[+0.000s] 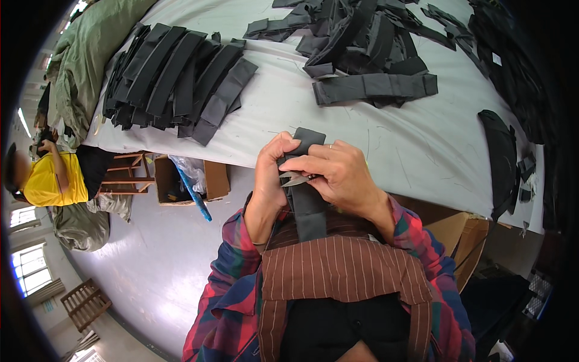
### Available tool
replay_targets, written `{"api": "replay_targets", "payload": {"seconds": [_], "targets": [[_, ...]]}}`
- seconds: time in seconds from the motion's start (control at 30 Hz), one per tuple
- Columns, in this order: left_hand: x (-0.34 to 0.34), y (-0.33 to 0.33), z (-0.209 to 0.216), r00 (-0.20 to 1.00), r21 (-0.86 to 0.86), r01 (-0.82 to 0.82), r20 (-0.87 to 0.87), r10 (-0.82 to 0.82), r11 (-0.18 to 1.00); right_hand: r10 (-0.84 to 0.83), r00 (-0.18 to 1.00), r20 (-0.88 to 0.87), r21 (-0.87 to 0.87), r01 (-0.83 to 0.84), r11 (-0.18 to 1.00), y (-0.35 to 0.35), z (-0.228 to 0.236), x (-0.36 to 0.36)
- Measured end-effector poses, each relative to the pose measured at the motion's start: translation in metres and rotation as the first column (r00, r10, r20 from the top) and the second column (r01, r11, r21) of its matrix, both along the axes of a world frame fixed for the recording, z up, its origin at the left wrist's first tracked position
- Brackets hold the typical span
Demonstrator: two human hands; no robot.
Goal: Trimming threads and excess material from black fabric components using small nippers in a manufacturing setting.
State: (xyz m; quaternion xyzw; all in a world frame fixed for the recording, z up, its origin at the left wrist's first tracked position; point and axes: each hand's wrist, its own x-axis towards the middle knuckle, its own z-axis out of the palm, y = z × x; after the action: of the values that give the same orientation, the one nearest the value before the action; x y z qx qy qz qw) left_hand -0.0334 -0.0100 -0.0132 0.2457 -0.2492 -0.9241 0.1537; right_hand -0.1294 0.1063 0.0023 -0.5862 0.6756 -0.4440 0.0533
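Observation:
My left hand (271,169) grips a dark grey fabric strip (310,211) near its upper end, thumb on top. The strip hangs down in front of my striped apron. In my right hand (347,175) is a small pair of thread snips (295,179), its pointed metal blades lying across the strip's left edge. Both hands are close together at the table's near edge, the right fingers also near the cloth. The snips' handle is mostly hidden in my right palm.
On the white-covered table (277,96), stacked dark strips (175,78) lie left and a loose heap (362,42) lies at the far middle. Black cloth pieces (500,157) are at right. A cardboard box (217,181) stands on the floor; a person in yellow (60,178) is at left.

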Motion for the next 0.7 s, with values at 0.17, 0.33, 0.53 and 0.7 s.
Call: {"api": "replay_targets", "payload": {"seconds": [0.17,0.33,0.53,0.7], "targets": [[0.002,-0.001,-0.015,0.996,0.028,0.087,-0.021,-0.086,0.996,0.052,0.989,-0.135,0.048,-0.046,0.998,-0.004,0.011,-0.005],[-0.001,0.005,-0.012,0.995,-0.002,0.063,0.074,-0.063,0.998,0.037,0.992,-0.118,0.060,-0.030,0.998,0.001,0.004,-0.008],[0.005,-0.004,-0.007,0.991,-0.050,0.003,0.135,0.004,0.999,0.012,0.994,0.113,0.113,-0.025,0.993,0.039,0.015,-0.023],[0.008,-0.004,-0.007,0.993,-0.048,-0.007,0.117,0.012,0.999,-0.093,0.851,0.517,0.336,-0.102,0.936,0.065,0.006,-0.036]]}}
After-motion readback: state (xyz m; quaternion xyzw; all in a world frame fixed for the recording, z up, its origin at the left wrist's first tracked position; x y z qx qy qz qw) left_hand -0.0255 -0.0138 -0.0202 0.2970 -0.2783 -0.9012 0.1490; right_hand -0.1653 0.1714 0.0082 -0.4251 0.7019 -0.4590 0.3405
